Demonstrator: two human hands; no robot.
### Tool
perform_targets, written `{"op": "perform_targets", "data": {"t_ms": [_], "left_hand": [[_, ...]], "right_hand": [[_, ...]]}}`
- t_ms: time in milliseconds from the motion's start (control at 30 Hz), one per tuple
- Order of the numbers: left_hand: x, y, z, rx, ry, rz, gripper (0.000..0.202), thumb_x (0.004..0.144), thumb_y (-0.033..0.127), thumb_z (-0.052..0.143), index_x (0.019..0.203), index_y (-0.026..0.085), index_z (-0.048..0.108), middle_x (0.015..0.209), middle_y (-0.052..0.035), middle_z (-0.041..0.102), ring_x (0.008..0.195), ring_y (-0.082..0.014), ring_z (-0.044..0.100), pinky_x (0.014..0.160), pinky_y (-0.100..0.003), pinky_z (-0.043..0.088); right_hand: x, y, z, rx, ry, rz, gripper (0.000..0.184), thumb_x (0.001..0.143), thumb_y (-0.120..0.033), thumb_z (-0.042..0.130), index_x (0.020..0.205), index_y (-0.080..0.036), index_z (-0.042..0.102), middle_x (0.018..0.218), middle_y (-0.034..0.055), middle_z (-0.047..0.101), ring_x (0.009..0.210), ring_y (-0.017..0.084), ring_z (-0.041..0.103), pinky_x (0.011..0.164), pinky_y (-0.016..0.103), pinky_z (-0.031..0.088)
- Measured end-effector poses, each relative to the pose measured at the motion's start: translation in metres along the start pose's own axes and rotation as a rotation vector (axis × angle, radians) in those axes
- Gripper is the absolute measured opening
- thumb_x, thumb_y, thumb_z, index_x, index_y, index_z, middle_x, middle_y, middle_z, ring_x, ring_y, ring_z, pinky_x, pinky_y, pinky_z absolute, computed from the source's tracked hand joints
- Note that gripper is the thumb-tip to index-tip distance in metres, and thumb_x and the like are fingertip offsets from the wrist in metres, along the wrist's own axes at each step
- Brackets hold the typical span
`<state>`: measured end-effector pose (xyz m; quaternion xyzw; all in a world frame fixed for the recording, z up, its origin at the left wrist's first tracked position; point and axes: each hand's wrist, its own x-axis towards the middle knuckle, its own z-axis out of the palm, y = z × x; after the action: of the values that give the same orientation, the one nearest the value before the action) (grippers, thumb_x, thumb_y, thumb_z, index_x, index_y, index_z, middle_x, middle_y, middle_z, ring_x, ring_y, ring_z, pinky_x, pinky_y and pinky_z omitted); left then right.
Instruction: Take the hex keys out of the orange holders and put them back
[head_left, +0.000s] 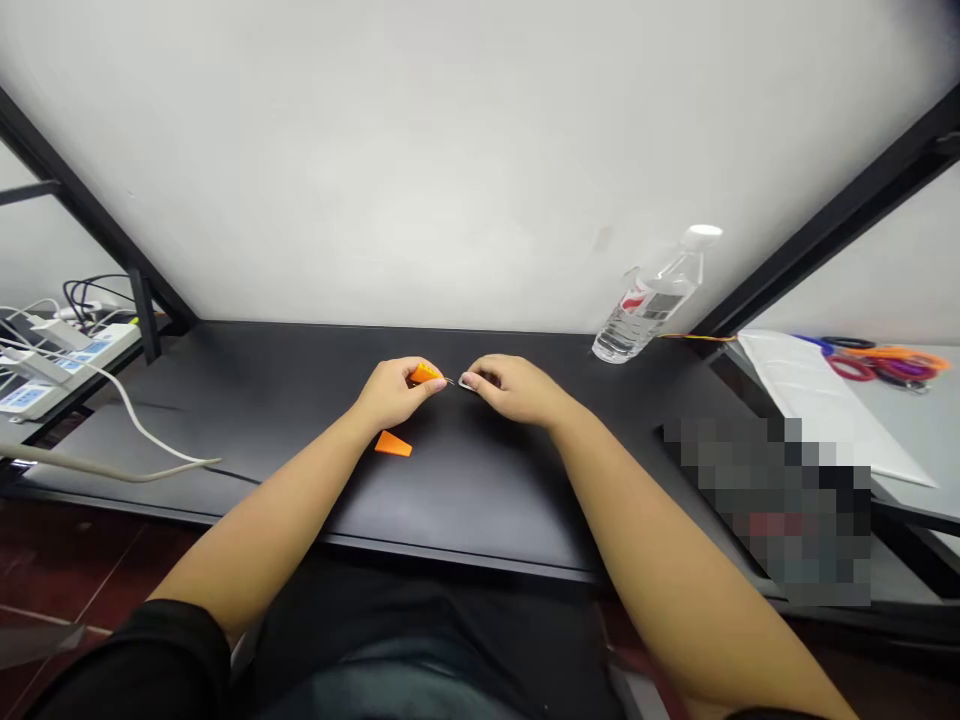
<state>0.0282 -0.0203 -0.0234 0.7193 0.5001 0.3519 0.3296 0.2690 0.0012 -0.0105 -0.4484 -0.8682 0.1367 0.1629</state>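
My left hand (396, 392) is closed around a small orange piece (426, 372) with thin metal ends sticking out toward the right. Just across from it, my right hand (514, 388) pinches a small, flat, pale metallic piece (466, 381) between thumb and fingers. A narrow gap separates the two pieces, and both are too small to name. On the black table (465, 480), below my left hand, lies a loose orange wedge-shaped part (394, 444).
A clear water bottle (649, 305) stands at the back right. Nearer on that side lies a dark, pixelated flat object (772, 510). Beyond the frame are a white packet (832, 400) and coloured scissors handles (892, 362). Power strips (71, 365) with cables sit at left.
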Motion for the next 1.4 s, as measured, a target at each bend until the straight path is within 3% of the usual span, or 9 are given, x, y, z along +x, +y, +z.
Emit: {"op": "perform_targets", "data": {"t_ms": [167,333,567,733,900,1000,1200,1267,1400], "left_hand": [[-0.001,0.001,0.000,0.019,-0.006,-0.004,0.032,0.083,0.047,0.067,0.098,0.021,0.076,0.083,-0.0026,0.072,0.066,-0.0138,0.059,0.062,-0.025,0.047],[0.000,0.000,0.000,0.050,-0.012,0.032,0.029,0.084,0.046,0.067,0.097,0.022,0.076,0.083,-0.0022,0.072,0.069,-0.0147,0.059,0.065,-0.027,0.047],[-0.002,0.000,0.000,0.024,-0.067,0.114,0.029,0.084,0.046,0.068,0.097,0.021,0.075,0.087,-0.0028,0.073,0.075,-0.0161,0.063,0.070,-0.028,0.049],[-0.003,0.004,0.000,0.009,-0.065,0.187,0.027,0.084,0.044,0.070,0.097,0.021,0.074,0.091,-0.0029,0.074,0.080,-0.0167,0.065,0.075,-0.029,0.050],[-0.002,0.003,-0.001,0.010,-0.036,0.215,0.026,0.085,0.042,0.069,0.097,0.020,0.075,0.092,-0.0040,0.075,0.080,-0.0168,0.066,0.074,-0.029,0.051],[-0.002,0.002,0.000,0.019,-0.030,0.222,0.025,0.085,0.042,0.069,0.097,0.020,0.075,0.091,-0.0040,0.075,0.079,-0.0168,0.066,0.073,-0.029,0.051],[-0.001,0.003,-0.001,0.030,-0.034,0.248,0.024,0.086,0.042,0.069,0.097,0.021,0.075,0.096,-0.0037,0.076,0.082,-0.0170,0.067,0.074,-0.029,0.051],[-0.001,0.003,-0.001,0.018,-0.035,0.250,0.024,0.085,0.042,0.070,0.096,0.021,0.075,0.097,-0.0040,0.077,0.083,-0.0174,0.068,0.075,-0.029,0.052],[-0.001,0.003,-0.001,0.010,-0.024,0.245,0.026,0.085,0.043,0.070,0.096,0.020,0.075,0.093,-0.0045,0.076,0.083,-0.0180,0.068,0.076,-0.029,0.052]], "right_hand": [[0.001,0.028,0.002,-0.109,-0.056,0.266,0.046,0.076,-0.060,0.074,0.101,-0.021,0.071,0.111,0.0119,0.070,0.104,0.029,0.062,0.081,0.034,0.047],[0.003,0.033,0.003,0.003,-0.176,0.352,0.037,0.076,-0.056,0.073,0.092,-0.022,0.070,0.101,0.0060,0.073,0.085,0.021,0.065,0.067,0.030,0.045],[-0.002,0.027,-0.006,0.056,-0.308,0.337,0.030,0.078,-0.052,0.072,0.085,-0.023,0.068,0.089,0.0025,0.073,0.075,0.018,0.064,0.060,0.027,0.041],[-0.005,0.014,-0.010,-0.069,-0.301,0.244,0.021,0.084,-0.043,0.065,0.080,-0.023,0.066,0.088,0.0041,0.073,0.071,0.018,0.062,0.059,0.028,0.038],[-0.005,0.005,-0.012,-0.248,-0.223,0.211,0.008,0.078,-0.028,0.063,0.073,-0.023,0.066,0.082,0.0053,0.072,0.066,0.019,0.061,0.057,0.030,0.035],[-0.005,0.003,-0.014,-0.205,-0.119,0.166,0.005,0.074,-0.026,0.065,0.071,-0.022,0.066,0.080,0.0051,0.072,0.066,0.019,0.061,0.058,0.029,0.037],[-0.007,-0.009,-0.013,0.390,0.381,-0.034,0.009,0.083,-0.029,0.065,0.081,-0.021,0.066,0.077,0.0028,0.070,0.069,0.017,0.063,0.067,0.030,0.050],[-0.008,-0.016,-0.009,0.579,0.440,-0.076,0.012,0.086,-0.033,0.067,0.086,-0.021,0.066,0.079,0.0030,0.071,0.070,0.017,0.065,0.069,0.031,0.053],[-0.010,-0.027,-0.002,0.778,0.400,-0.108,0.019,0.087,-0.039,0.070,0.093,-0.022,0.065,0.093,0.0061,0.076,0.076,0.018,0.070,0.072,0.034,0.058]]}}
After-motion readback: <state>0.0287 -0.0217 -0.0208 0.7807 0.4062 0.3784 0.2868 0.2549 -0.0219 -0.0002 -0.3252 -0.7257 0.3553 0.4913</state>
